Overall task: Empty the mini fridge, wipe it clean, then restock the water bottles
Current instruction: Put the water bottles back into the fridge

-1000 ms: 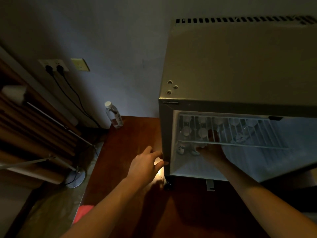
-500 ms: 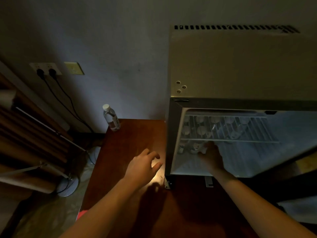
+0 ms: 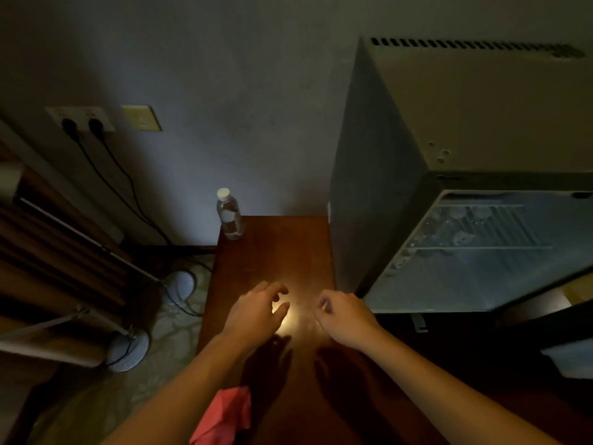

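Water bottles behind the white wire shelf (image 3: 475, 232) are only pale blurred caps in the dim, open grey mini fridge (image 3: 449, 130) at the right of the frame; I cannot count them, and the fridge's right side is cut off by the frame edge. One clear plastic water bottle with a white cap (image 3: 229, 214) stands upright at the far left corner of the dark red-brown wooden table (image 3: 272, 252), near the wall, well apart from my hands. My left hand (image 3: 256, 311) hovers above the table at lower centre, fingers loosely curled, holding nothing. My right hand (image 3: 345, 313) is just beside it, fingers curled in; whether they pinch anything I cannot tell. Half a second ago that hand was reaching inside the fridge under the shelf; now it is out over the table. A crumpled pink-red cloth (image 3: 224, 415) lies at the bottom edge, partly cut off.
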The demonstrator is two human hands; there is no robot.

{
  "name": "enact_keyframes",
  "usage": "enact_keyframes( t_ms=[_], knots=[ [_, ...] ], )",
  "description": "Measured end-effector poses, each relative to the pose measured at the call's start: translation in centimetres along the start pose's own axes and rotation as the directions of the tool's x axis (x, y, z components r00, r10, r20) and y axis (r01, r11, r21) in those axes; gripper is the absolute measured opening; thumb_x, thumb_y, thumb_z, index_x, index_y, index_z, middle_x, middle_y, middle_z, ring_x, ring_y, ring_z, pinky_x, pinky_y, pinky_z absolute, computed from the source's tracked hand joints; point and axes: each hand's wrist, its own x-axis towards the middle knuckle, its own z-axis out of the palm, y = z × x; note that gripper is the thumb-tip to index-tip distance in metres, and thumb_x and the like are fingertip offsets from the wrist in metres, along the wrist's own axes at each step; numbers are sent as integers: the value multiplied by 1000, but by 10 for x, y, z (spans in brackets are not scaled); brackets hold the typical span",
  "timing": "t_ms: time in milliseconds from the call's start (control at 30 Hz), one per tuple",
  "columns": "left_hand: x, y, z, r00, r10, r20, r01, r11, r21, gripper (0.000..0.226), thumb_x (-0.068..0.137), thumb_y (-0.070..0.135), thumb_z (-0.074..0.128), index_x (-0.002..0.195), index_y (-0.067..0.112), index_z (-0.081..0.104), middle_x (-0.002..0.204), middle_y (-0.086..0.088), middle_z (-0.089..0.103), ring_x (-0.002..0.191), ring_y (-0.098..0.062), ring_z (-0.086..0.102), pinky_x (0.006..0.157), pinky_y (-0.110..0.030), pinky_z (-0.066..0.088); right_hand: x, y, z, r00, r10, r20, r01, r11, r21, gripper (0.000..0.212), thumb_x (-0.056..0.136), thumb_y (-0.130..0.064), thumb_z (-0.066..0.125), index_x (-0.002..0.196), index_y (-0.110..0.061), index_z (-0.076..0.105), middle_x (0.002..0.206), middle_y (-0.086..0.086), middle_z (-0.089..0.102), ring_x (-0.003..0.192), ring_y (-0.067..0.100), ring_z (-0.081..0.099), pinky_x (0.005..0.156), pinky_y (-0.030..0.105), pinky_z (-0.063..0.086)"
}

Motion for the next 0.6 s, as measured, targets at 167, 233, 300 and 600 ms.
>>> enact_keyframes(
  t_ms=[167, 233, 300, 600],
  knots=[
    [-4, -48, -32, 997, -51, -62, 47, 997, -60, 29, 95, 40, 57, 123, 34, 59, 110, 10, 59, 97, -11, 62, 85, -31, 48, 26, -63, 7, 992, -111, -62, 114, 993, 38, 12, 94, -38, 51, 97, -35, 62, 92, -15, 64, 96, 13, 59, 86, 40, 52],
    [-5, -66, -45, 994, -73, -85, 66, 995, -79, 30, 95, 38, 57, 124, 31, 59, 112, 6, 60, 99, -14, 62, 87, -33, 50, 41, -85, 10, 988, -138, -76, 143, 987, 70, 7, 94, -35, 54, 97, -37, 59, 92, -18, 59, 98, 11, 57, 89, 39, 52],
    [-7, -84, -55, 991, -82, -107, 76, 995, -59, 32, 97, 37, 55, 127, 28, 57, 117, 4, 59, 103, -17, 61, 87, -35, 49, 57, -108, 13, 984, -143, -107, 155, 982, 104, 10, 95, -32, 56, 104, -37, 58, 94, -19, 56, 103, 11, 54, 91, 36, 49],
    [13, -154, -85, 976, -169, -136, 163, 985, -51, 33, 98, 38, 51, 129, 26, 56, 118, 0, 60, 101, -21, 63, 83, -35, 53, 152, -198, 8, 976, -173, -135, 175, 985, 3, 25, 94, -29, 55, 119, -27, 55, 106, -2, 62, 104, 22, 59, 89, 40, 50]
  ],
)
